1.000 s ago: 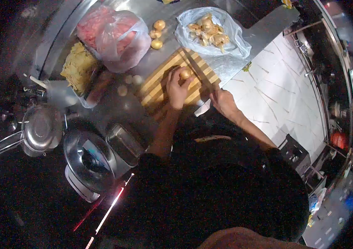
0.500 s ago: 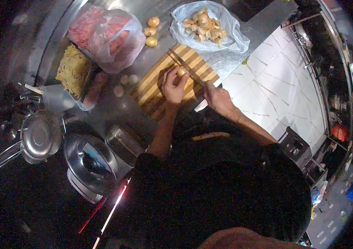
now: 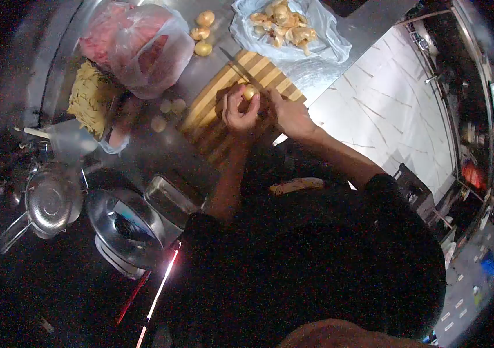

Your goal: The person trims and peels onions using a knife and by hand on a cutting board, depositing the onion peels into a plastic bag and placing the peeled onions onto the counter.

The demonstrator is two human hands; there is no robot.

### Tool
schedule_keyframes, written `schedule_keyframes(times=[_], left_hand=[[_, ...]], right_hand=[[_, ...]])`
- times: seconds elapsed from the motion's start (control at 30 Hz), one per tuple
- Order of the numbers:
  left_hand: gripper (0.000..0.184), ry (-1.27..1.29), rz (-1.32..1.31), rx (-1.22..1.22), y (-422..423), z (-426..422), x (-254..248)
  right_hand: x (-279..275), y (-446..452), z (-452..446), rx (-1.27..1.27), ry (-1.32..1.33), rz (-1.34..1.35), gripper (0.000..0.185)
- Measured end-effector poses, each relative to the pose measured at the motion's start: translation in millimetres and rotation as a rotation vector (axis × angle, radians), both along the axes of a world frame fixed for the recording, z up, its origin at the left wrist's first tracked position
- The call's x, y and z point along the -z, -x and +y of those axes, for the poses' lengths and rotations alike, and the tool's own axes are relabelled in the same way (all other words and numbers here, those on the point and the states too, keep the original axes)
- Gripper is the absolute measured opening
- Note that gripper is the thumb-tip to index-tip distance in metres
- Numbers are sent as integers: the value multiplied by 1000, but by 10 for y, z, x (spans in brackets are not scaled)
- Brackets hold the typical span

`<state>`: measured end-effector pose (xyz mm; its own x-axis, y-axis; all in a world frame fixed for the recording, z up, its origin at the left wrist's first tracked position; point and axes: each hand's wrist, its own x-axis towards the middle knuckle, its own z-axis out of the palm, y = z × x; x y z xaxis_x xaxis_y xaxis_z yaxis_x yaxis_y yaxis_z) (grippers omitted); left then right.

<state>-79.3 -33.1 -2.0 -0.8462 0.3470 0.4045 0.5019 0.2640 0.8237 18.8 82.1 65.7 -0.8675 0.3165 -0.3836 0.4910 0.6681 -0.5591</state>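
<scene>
Steel surface (image 3: 316, 74) carries the board (image 3: 209, 108) beneath my hands. My left hand (image 3: 241, 113) pinches the onion (image 3: 249, 92) at its fingertips, seemingly to steady it beside the knife (image 3: 240, 67), whose handle my right hand (image 3: 294, 118) grips; skins (image 3: 284, 23) sit beyond both, bagged (image 3: 335, 49), apparently for tidiness.

Strainer (image 3: 53, 203), bowl (image 3: 106, 204), tray (image 3: 168, 198) side by side.
I also see a bag of pink stuff (image 3: 138, 52) up top, tiled floor (image 3: 386, 110) off right.
</scene>
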Motion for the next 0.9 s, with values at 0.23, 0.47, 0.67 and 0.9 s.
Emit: schedule_keyframes(times=[0.23, 0.47, 0.67, 0.9], left_hand=[[37, 3, 5, -22, -12, 4, 46], [29, 14, 189, 49, 63, -41, 134], [28, 68, -32, 3, -20, -36, -79], [29, -8, 51, 88, 39, -55, 1]], right_hand=[[3, -89, -5, 1, 12, -67, 25], [1, -155, 4, -39, 16, -99, 31], [-135, -299, 50, -29, -79, -42, 33], [-231, -298, -14, -63, -50, -80, 32]])
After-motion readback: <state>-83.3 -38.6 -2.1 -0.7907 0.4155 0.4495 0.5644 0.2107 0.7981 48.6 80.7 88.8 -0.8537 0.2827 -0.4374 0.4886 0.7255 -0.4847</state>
